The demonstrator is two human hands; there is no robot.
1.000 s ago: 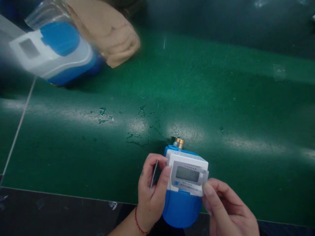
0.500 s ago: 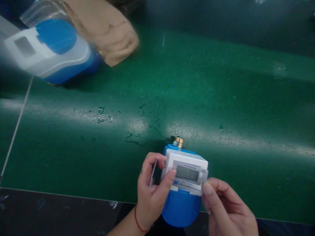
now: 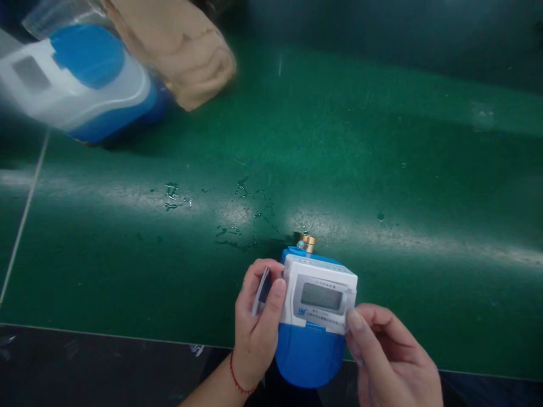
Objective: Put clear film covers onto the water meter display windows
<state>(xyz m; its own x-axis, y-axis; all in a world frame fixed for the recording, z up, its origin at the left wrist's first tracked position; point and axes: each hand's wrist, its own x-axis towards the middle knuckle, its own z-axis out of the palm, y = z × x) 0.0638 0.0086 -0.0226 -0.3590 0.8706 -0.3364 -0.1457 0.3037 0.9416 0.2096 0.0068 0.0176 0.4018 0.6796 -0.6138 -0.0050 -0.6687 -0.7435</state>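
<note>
A blue and white water meter (image 3: pixel 311 353) with a small grey display and a brass threaded end lies at the table's near edge, its lower part overhanging. My left hand (image 3: pixel 257 316) grips its left side, thumb beside the white housing. A thin flat piece with a pale edge and dark face (image 3: pixel 260 291) is also tucked between that hand's fingers and thumb; its kind is unclear. My right hand (image 3: pixel 390 356) is closed in a pinch at the lower right corner of the printed grey face label (image 3: pixel 320 305). The label lies over the housing front around the display.
Another blue and white meter (image 3: pixel 80 85), blurred, stands at the upper left beside a brown wrapped bundle (image 3: pixel 190 62) and clear plastic. Water drops (image 3: pixel 172 192) wet the green table (image 3: pixel 339 141). A pale seam line (image 3: pixel 25 215) crosses the table at left.
The face label, which stuck out past the housing's right edge, now sits nearly flush. My left thumb has moved left, off the label. The view has shifted slightly.
</note>
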